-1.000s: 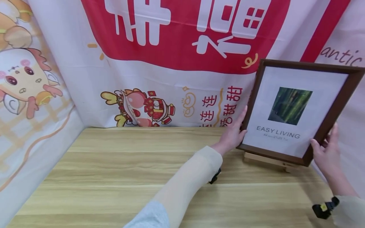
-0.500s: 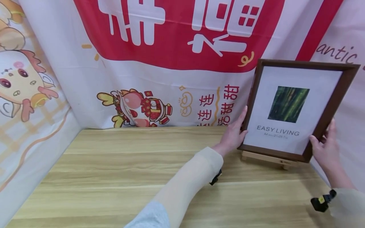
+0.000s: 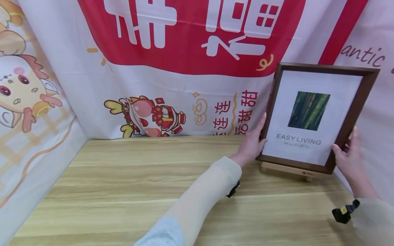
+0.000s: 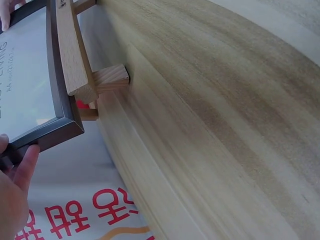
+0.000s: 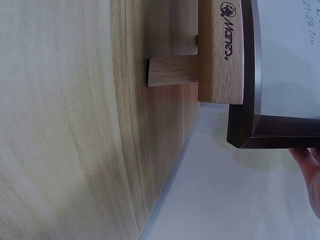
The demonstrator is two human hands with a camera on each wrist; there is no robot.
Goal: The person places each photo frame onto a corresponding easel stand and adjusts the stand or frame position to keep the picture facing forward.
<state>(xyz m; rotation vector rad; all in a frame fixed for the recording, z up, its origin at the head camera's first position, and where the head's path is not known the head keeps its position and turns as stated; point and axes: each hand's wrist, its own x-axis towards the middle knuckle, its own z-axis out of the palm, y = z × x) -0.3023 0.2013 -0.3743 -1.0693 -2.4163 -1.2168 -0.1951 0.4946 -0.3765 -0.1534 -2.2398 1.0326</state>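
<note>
A dark brown picture frame with a white sheet, a small green bamboo picture and the words EASY LIVING leans back on a small wooden easel. Its lower edge sits on the easel's ledge, marked with a logo in the right wrist view. On the frame's left side, my left hand grips the edge low down, thumb in front. My right hand holds the opposite edge at about the same height, thumb on the front and fingers going behind. The left wrist view shows the left fingers at the frame's corner.
The easel stands on a wood-grain table near its back right corner. Printed cloth hangs behind the table and along both sides. A small black device is strapped at the right wrist.
The frame's upper right corner has shifted left in the head view, and my right hand has moved slightly up and left with that side. Both hands keep their hold.
</note>
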